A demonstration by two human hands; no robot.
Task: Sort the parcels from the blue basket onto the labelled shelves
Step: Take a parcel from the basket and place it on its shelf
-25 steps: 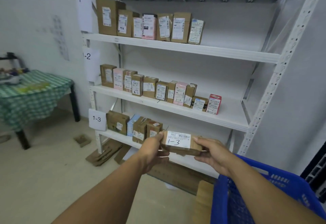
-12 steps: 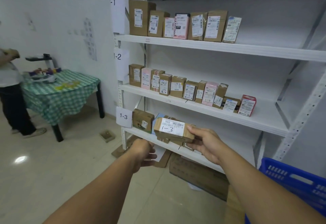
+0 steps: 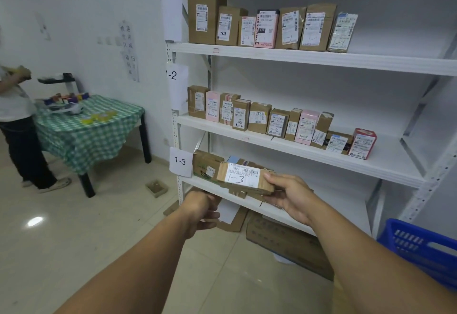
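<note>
Now your right hand (image 3: pixel 294 197) holds a brown parcel (image 3: pixel 243 177) hand-marked 1-3 at the lowest shelf.

Your right grip is clamped on the parcel's right end, thumb on top and fingers underneath. The parcel lies nearly flat, white label up, just above the front edge of the lowest shelf (image 3: pixel 321 206), close to the paper tag (image 3: pixel 181 161) that reads 1-3. Other boxes (image 3: pixel 207 165) stand behind it on that shelf. Your left hand (image 3: pixel 200 211) hangs lower and to the left, its grip loosely curled around nothing. The middle shelf (image 3: pixel 284 144), tagged 1-2, and the top shelf (image 3: pixel 296 57), tagged 1-1, each carry a row of upright packages. The blue basket (image 3: pixel 420 247) shows at the lower right edge. At far left a person (image 3: pixel 14 110) stands by a worktop (image 3: pixel 91 125) covered with a green checked cloth.
</note>
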